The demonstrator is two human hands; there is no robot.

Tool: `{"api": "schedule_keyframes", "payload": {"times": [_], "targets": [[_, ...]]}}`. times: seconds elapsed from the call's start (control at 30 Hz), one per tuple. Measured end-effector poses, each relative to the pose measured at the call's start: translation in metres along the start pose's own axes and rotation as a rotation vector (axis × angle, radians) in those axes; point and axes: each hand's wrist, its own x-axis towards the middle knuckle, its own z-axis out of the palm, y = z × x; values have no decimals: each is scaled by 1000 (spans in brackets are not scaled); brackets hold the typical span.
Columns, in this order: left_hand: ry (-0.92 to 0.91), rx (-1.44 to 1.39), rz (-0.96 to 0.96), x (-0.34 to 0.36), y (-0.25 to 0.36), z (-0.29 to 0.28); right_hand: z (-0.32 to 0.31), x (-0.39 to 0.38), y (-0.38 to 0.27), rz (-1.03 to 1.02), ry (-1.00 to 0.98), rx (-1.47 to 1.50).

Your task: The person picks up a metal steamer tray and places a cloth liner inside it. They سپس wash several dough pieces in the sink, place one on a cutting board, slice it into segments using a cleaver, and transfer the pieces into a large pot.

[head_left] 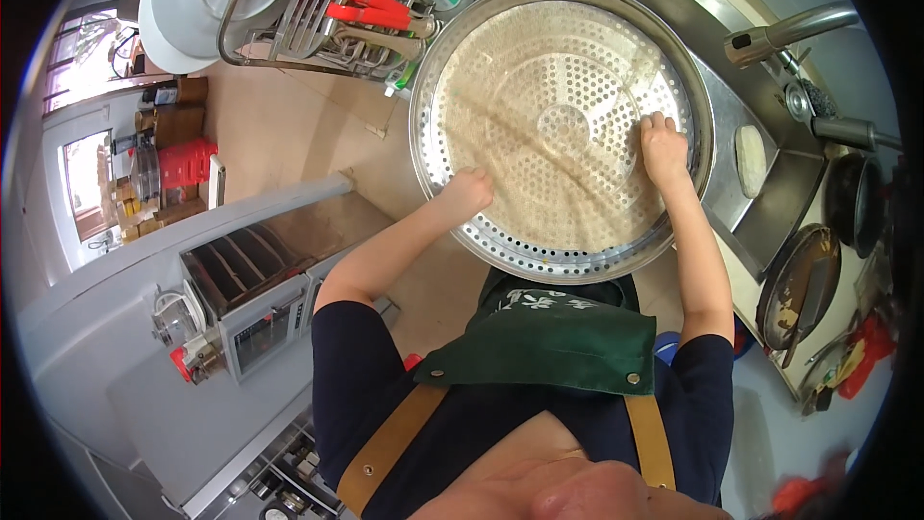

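Observation:
A large round metal steamer tray full of small holes stands in front of me, over the sink's near edge. A thin beige steamer cloth covers most of its perforated bottom, and the holes show through it. My left hand is closed at the cloth's lower left edge, its fingers curled inward. On the right side, my right hand pinches the cloth's edge, knuckles up. Faint folds run slantwise across the cloth between my hands. The fingertips of both hands are mostly hidden.
A metal sink with a tap lies right, a whitish oblong thing on its ledge. Pans stand below it. A utensil rack with red-handled tools and white plates are far left. A grey oven stands left.

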Motion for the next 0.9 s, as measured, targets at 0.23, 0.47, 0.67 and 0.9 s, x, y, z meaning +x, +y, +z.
{"api": "schedule_keyframes", "payload": {"times": [0.23, 0.47, 0.67, 0.9], "targets": [[-85, -98, 50, -7, -3, -6, -10, -25, -11, -13, 43, 20], [-518, -275, -294, 22, -19, -50, -24, -113, -110, -520, -137, 392], [-18, -287, -468, 38, -55, -40, -3, -123, -121, -444, -345, 421], [-132, -123, -663, 59, -87, -27, -12, -125, -106, -254, -340, 618]]}}
